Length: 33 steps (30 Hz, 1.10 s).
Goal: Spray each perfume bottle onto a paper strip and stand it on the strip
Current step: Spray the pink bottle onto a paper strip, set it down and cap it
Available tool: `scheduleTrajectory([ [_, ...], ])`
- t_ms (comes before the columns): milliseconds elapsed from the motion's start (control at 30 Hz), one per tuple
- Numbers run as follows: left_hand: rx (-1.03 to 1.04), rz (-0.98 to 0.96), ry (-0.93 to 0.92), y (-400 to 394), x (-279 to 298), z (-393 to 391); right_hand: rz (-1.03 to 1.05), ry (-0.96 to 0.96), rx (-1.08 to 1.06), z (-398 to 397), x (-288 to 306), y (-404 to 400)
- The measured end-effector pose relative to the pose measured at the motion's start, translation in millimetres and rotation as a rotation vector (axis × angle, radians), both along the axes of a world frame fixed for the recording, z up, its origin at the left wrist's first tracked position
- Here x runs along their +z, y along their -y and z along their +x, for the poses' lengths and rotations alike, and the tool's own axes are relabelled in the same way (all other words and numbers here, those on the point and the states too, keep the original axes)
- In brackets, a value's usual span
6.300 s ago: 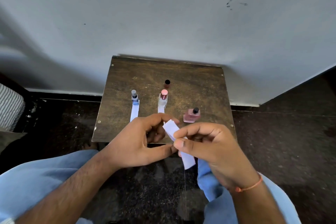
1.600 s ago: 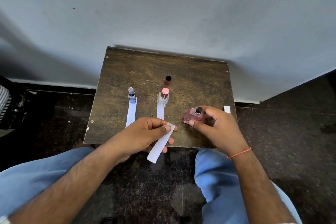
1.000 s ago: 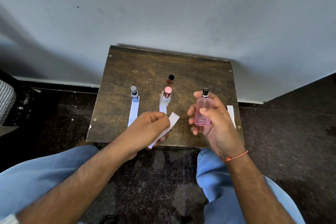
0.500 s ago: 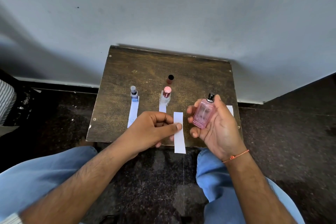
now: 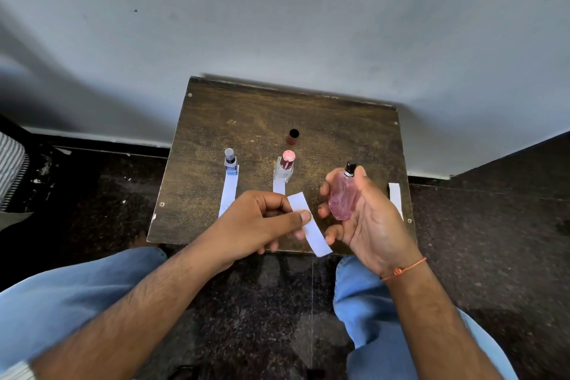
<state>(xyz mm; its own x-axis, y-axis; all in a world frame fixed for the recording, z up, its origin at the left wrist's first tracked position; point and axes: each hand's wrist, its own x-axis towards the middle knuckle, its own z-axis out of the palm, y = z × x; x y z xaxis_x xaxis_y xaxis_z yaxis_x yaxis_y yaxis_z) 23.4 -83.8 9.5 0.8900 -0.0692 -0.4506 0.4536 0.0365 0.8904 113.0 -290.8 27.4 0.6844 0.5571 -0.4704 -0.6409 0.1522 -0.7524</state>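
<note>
Two bottles are already standing on strips on the wooden table [image 5: 216, 108]: the blue bottle [image 5: 230, 162] at the left, the clear bottle [image 5: 285, 168] beside it, with a dark cap [image 5: 292, 136] lying behind. Nearer, the left hand [image 5: 259, 222] is pinching a paper strip [image 5: 308, 224] between thumb and fingers, its long axis slanting from far-left to near-right. The right hand [image 5: 367, 219] is grasping the pink bottle [image 5: 343, 197] in the air above the table's right part, standing nearly upright with its black nozzle [image 5: 350, 168] pointing up and away. To spray well, the nozzle opening should probably be facing the strip's free end, kept close, with a finger pressing straight down. One spare strip [image 5: 395, 197] is lying at the table's right edge.
</note>
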Motion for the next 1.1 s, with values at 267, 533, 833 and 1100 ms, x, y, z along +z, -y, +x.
scheduleTrajectory([
  [267,0.058,0.041,0.02,-0.6,-5.0,-3.0,-0.107,0.06,-0.03,-3.9,5.2,-3.3],
  [533,0.106,-0.173,-0.03,4.2,-3.2,-3.4,-0.174,0.142,-0.001,-6.0,6.6,-4.7],
  [833,0.155,-0.143,-0.027,6.2,-8.9,-3.8,-0.165,0.044,0.004,-2.8,0.9,-5.3],
  [1100,0.075,-0.115,-0.074,11.4,-5.6,-4.8,-0.25,0.057,-0.008,-2.5,-2.6,-5.5],
])
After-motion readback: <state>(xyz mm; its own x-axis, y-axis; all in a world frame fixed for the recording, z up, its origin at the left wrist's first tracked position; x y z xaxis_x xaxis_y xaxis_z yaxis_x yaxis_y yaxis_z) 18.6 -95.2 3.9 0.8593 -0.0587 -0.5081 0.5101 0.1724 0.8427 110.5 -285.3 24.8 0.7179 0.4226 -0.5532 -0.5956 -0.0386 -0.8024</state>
